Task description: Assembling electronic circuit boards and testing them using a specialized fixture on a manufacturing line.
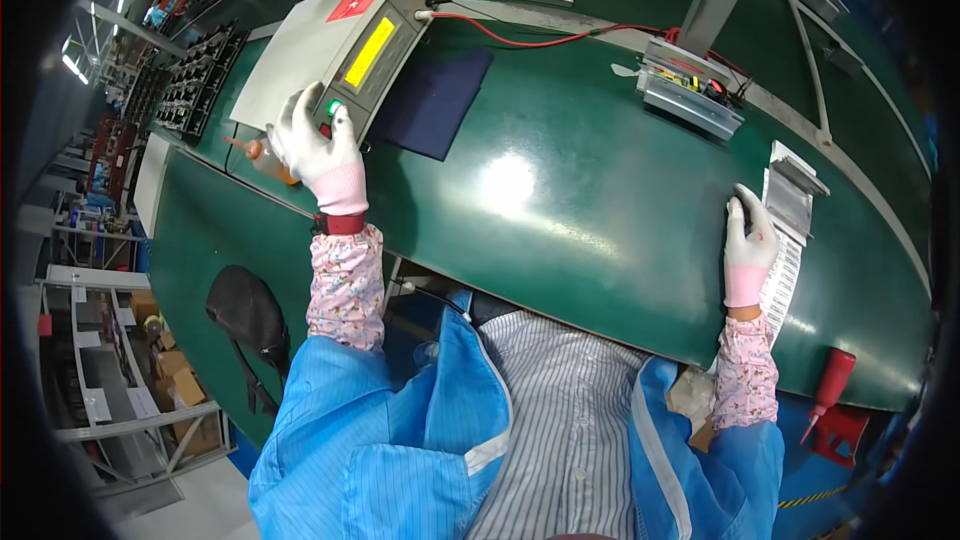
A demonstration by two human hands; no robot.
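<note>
Fingers (340, 120) of the left hand (315, 145) lie extended and loosely spread over the front panel of the grey test instrument (340, 45), one fingertip at the lit green button (334, 107); nothing is gripped, the contact being a press rather than a grasp; the right hand (748, 240) lies flat, fingers straight and together, palm down on the green bench (560, 200), its fingertips touching the strip of white printed labels (785, 275) that runs along the bench's right side; it holds nothing.

Step in hand, as a judgement: operation of the instrument's button while the other hand steadies or waits at the labels; the next move would call for a light, accurate touch on a small control, not force.

The instrument stands at the far left of the bench, a yellow panel on its sloping face; red leads (530, 38) run from it to an open metal-cased circuit unit (690, 90) near the upright post; a dark blue mat (435, 100) lies just beside the instrument.

Containers: dark trays (195, 80) beyond the bench's left end hold rows of small parts, too small to identify; a black bag (245, 310) hangs below the bench edge, contents hidden.
</note>
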